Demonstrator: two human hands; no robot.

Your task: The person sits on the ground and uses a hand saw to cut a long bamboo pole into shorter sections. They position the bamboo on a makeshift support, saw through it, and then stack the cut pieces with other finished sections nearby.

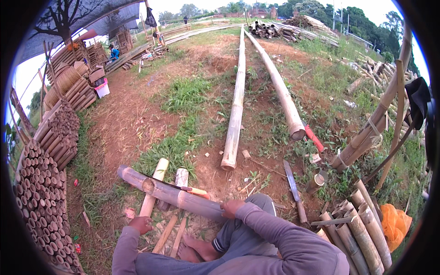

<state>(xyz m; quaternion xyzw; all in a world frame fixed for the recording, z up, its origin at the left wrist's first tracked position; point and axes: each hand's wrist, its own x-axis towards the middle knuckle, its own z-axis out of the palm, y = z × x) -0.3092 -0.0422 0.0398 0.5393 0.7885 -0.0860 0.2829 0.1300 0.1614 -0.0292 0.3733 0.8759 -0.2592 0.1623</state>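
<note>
A thick bamboo pole piece (183, 200) lies slanting in front of me, crossing over a pale wooden post (155, 187) and a short log (182, 176). My right hand (232, 209) grips its near right end, beside my raised knee. My left hand (140, 224) is curled closed near the lower end of the pale post, apart from the bamboo; nothing shows in it. A tool with an orange-yellow handle (196, 191) and a dark, narrow blade rests along the far side of the bamboo; part of it is hidden. Two split strips (166, 233) lie by my bare feet.
A machete (290, 181) lies on the soil to the right. Two long bamboo poles (234, 119) stretch away ahead. Cut bamboo pieces (366, 220) stand bundled at the lower right beside an orange cloth (395, 225). Stacked bamboo tubes (39, 201) line the left. A person (113, 53) is far off.
</note>
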